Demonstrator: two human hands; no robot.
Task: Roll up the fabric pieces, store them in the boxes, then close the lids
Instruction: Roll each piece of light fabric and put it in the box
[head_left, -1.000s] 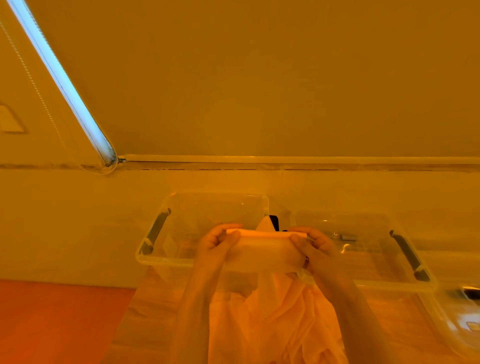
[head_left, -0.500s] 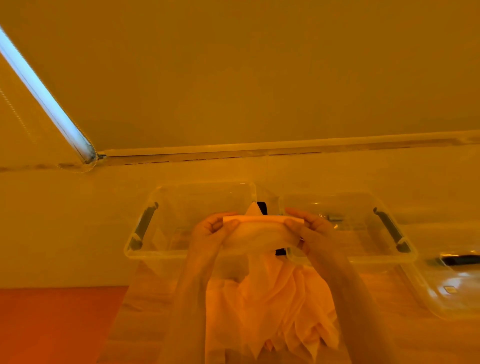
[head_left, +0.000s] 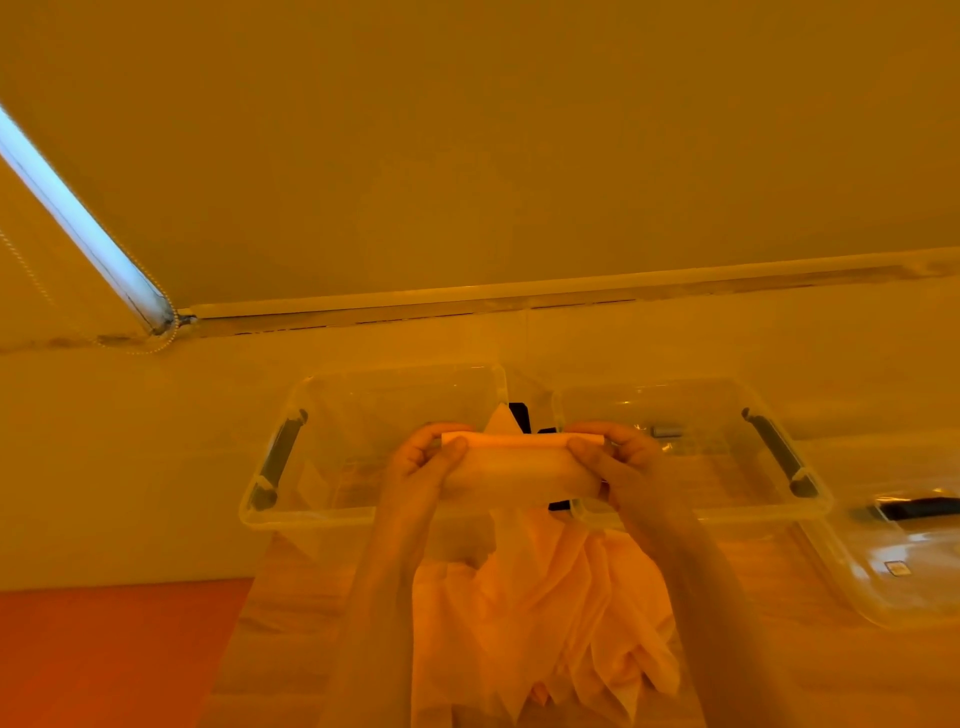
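A: Holding a roll of fabric, is that what both hands do?

B: Yes. The left hand grips the left end of the roll, with thumb in front and fingers curled behind. The right hand grips the right end the same way.

A: Where is the roll?

B: Up in the air, in front of two clear boxes. The loose part of the fabric hangs down from it and lies bunched on the wooden surface.

A: And the boxes?

B: The left box and the right box stand side by side, both open on top, with dark handles on their outer ends. A clear lid lies just to the right of the right box.
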